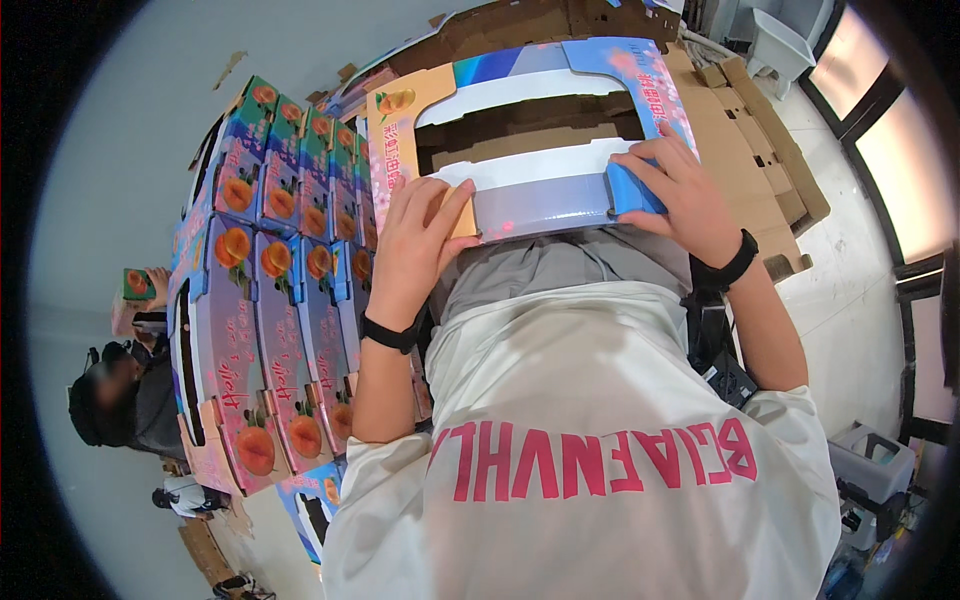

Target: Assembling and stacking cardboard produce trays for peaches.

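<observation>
In front of my waist is a printed cardboard fruit box (545,207), with blue, orange and lavender panels and peach pictures. Its top has a wide cut-out, through which the brown inside shows. My left hand (412,228) grips the near left corner, thumb and fingers pinching the orange flap. At the near right corner, my right hand (676,192) holds the blue flap, fingers on top and thumb at the near edge. The box's underside is hidden.
On the left stands a tall stack of similar fruit boxes (228,330). Flattened brown cardboard (745,150) lies beyond and to the right. A person (150,400) is at the far left, holding a small green box (138,285). A grey plastic container (872,455) stands at the lower right.
</observation>
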`<action>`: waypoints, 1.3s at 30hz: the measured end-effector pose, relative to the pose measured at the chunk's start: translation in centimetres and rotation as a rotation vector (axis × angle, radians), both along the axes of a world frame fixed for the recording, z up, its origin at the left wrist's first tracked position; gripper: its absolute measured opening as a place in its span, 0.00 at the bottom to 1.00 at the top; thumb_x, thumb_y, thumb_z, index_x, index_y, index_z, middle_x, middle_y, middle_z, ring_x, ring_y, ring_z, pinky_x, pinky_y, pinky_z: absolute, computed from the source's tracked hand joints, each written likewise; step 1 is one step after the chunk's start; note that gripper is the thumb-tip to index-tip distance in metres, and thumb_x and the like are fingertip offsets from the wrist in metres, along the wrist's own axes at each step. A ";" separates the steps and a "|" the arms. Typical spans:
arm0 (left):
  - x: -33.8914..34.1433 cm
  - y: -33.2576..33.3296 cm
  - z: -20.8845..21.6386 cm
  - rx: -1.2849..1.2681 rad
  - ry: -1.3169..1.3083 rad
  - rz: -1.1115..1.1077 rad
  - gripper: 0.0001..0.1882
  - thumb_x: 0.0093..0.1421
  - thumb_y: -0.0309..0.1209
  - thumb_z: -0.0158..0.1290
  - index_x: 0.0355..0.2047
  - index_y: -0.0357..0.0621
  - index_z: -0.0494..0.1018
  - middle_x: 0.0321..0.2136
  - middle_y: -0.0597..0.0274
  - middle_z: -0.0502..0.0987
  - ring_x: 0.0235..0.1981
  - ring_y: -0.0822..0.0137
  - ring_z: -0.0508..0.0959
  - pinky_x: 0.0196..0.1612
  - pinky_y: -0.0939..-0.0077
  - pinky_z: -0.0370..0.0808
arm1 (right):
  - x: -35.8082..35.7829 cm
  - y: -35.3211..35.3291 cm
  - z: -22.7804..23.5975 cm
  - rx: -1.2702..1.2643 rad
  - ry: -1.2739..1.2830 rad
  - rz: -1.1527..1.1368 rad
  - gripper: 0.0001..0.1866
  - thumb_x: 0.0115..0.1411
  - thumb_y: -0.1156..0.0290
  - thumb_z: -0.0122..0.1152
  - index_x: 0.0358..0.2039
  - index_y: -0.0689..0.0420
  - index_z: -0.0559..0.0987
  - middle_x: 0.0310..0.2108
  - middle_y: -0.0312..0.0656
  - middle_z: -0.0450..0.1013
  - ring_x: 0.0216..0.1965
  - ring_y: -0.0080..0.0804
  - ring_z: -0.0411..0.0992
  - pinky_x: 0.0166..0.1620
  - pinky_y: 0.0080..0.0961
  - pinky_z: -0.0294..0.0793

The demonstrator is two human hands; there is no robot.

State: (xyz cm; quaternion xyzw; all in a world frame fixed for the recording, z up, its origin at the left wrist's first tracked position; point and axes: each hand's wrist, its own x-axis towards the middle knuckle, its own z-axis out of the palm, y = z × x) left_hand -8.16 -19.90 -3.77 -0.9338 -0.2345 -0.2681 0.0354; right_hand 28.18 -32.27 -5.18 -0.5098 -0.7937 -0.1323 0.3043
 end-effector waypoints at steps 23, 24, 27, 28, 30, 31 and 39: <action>0.3 13.1 7.5 -0.055 -0.084 -0.055 0.39 0.57 0.40 0.74 0.66 0.40 0.74 0.57 0.47 0.79 0.62 0.45 0.75 0.66 0.56 0.71 | 6.5 7.7 9.9 -0.251 0.152 0.088 0.38 0.63 0.50 0.75 0.68 0.58 0.77 0.66 0.53 0.74 0.70 0.50 0.69 0.72 0.39 0.68; 1.0 14.4 7.1 -0.055 -0.030 -0.045 0.39 0.58 0.42 0.74 0.66 0.40 0.74 0.57 0.47 0.79 0.61 0.47 0.77 0.65 0.58 0.73 | 6.2 10.4 9.6 -0.248 0.068 0.063 0.38 0.63 0.51 0.75 0.69 0.56 0.76 0.67 0.50 0.73 0.68 0.48 0.71 0.71 0.38 0.68; 2.7 16.6 5.9 -0.609 0.114 0.006 0.41 0.58 0.43 0.74 0.68 0.41 0.73 0.57 0.48 0.81 0.57 0.50 0.81 0.59 0.61 0.77 | 6.2 13.9 8.1 -0.458 0.106 0.060 0.39 0.62 0.49 0.76 0.70 0.51 0.75 0.67 0.46 0.73 0.62 0.46 0.75 0.68 0.39 0.72; 3.0 16.7 5.6 -0.614 0.079 -0.013 0.39 0.58 0.43 0.75 0.66 0.41 0.75 0.54 0.49 0.83 0.49 0.55 0.85 0.53 0.64 0.80 | 5.7 15.0 7.2 -0.495 0.053 -0.021 0.39 0.61 0.48 0.77 0.69 0.49 0.77 0.64 0.47 0.76 0.57 0.46 0.78 0.63 0.40 0.77; 3.2 16.9 5.4 -0.483 0.054 -0.048 0.38 0.57 0.43 0.75 0.65 0.41 0.76 0.51 0.49 0.85 0.47 0.56 0.85 0.52 0.64 0.81 | 5.6 16.0 6.5 -0.418 -0.004 -0.034 0.39 0.60 0.48 0.78 0.68 0.50 0.77 0.63 0.47 0.77 0.56 0.46 0.79 0.61 0.39 0.78; 3.2 16.7 5.2 -0.397 0.025 -0.032 0.37 0.57 0.43 0.75 0.63 0.41 0.78 0.48 0.50 0.86 0.45 0.58 0.85 0.51 0.65 0.81 | 5.5 16.0 6.1 -0.380 -0.038 -0.046 0.39 0.59 0.48 0.79 0.67 0.50 0.78 0.61 0.47 0.78 0.54 0.45 0.79 0.59 0.39 0.79; 2.0 17.5 5.4 -0.536 -0.135 -0.060 0.36 0.62 0.37 0.73 0.67 0.41 0.74 0.52 0.54 0.84 0.47 0.63 0.84 0.51 0.69 0.81 | 7.1 15.5 6.4 -0.372 0.389 0.117 0.37 0.61 0.55 0.79 0.69 0.49 0.77 0.50 0.43 0.81 0.49 0.32 0.78 0.55 0.32 0.78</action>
